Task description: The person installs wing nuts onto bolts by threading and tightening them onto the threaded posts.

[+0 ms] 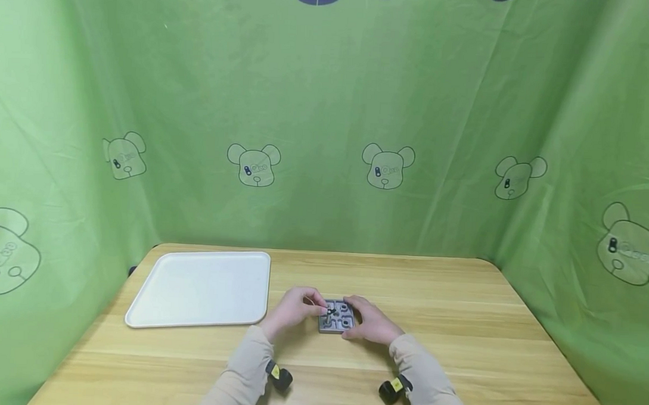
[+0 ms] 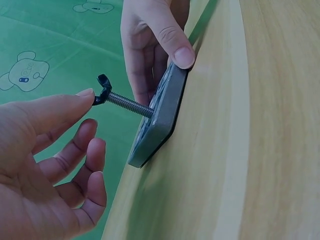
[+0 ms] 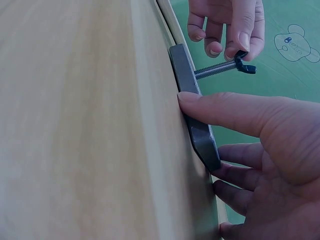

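Note:
A grey square block with recesses and holes in its top lies on the table. Out of its top face stands a wing screw, its threaded shank largely exposed and its wings black. My left hand pinches one wing between thumb and forefinger, the other fingers loosely curled below. From the opposite side my right hand grips the block, its thumb on the near side wall and its other fingers around the far side. How deep the screw's tip sits is hidden inside the block.
A white tray lies on the left part of the wooden table, to the left of my left hand. Green curtains with bear-head prints hang behind the table and along both sides.

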### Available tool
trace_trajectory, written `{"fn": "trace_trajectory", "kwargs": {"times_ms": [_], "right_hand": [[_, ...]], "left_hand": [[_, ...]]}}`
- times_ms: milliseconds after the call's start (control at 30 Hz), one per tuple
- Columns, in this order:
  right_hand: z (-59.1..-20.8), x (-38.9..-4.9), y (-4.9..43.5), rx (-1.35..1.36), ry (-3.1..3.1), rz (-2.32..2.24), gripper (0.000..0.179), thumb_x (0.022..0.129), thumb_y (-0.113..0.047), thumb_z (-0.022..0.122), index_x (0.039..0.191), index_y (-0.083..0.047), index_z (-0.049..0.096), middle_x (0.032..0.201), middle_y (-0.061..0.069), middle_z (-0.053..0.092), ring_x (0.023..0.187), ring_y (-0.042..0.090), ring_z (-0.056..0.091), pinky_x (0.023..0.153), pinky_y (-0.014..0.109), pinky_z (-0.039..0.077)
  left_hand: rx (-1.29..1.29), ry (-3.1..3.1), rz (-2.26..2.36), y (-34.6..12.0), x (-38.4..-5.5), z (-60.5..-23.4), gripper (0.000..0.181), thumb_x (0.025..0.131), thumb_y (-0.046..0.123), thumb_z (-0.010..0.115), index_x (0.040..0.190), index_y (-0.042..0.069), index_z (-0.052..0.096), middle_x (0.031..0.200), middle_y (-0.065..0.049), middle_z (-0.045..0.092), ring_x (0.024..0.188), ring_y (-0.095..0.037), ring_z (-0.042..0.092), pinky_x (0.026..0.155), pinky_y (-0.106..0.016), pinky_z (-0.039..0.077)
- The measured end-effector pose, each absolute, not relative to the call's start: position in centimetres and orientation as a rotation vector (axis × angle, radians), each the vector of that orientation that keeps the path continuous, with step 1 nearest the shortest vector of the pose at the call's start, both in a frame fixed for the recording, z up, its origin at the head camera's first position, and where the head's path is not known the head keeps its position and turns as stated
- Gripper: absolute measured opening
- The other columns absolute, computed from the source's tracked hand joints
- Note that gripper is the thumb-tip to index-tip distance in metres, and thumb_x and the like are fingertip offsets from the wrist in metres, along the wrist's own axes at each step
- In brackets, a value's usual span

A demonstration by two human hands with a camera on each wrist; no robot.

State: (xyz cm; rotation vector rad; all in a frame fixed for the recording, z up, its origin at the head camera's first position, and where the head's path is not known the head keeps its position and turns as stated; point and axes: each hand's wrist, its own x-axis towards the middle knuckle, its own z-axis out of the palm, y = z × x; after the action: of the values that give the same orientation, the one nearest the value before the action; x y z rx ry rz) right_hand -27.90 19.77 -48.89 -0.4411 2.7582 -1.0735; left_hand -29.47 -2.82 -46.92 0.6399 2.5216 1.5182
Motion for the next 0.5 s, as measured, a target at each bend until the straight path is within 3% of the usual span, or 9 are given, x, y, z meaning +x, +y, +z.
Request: {"fn": "trace_trajectory", "kwargs": {"times_ms": [500], "right_hand": [[-49.01, -27.91, 19.94, -0.474, 2.761, -1.07, 0.091, 0.069, -0.025, 0.084, 0.145, -0.001, 0.041, 0.149, 0.025, 0.04, 0.136, 0.046, 0.039, 0.113, 0.062, 0.027]], "left_hand": [[0.677, 2.517, 1.497, -2.83, -29.57, -47.14, 0.009, 0.085, 0.015, 0.071, 0.092, 0.009, 0.072, 0.095, -0.005, 0.071, 0.085, -0.011, 0.057, 0.081, -0.03, 0.045]]}}
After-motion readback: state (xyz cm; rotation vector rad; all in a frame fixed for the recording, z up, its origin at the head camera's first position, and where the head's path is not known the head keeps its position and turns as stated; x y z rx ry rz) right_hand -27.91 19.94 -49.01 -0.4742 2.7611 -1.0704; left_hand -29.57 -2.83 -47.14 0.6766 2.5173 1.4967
